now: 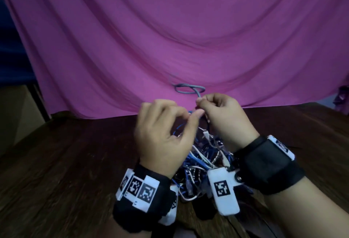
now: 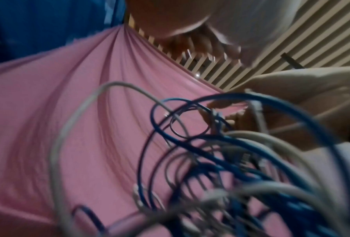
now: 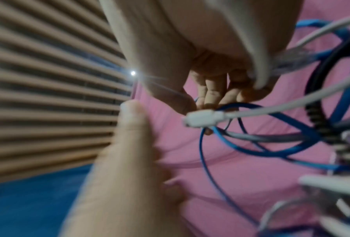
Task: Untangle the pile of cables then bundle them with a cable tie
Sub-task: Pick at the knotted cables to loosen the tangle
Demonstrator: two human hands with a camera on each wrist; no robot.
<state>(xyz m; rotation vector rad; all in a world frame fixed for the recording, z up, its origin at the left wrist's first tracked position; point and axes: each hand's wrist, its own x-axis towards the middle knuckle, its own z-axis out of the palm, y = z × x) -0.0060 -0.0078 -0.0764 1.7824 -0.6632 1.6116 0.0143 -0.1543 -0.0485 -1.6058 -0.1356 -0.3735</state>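
A tangled pile of blue, white and black cables [image 1: 204, 162] lies on the dark wooden table [image 1: 75, 162], between my wrists. Both hands are raised above it, close together. My right hand [image 1: 199, 101] pinches a grey cable [image 1: 188, 89] whose end loops up behind the fingers. My left hand [image 1: 189, 113] has curled fingers and its thumb reaches toward the right hand; a thin pale wire seems held in its fingers. A white plug [image 3: 200, 119] hangs just below the right fingers [image 3: 210, 94], with blue loops [image 3: 271, 154] behind it. No cable tie is in view.
A pink cloth [image 1: 170, 39] hangs as a backdrop and drapes onto the table's far edge. Bare wood lies left and right of the pile. A slatted ceiling [image 3: 48, 96] and a blue cloth [image 2: 38, 24] show in the wrist views.
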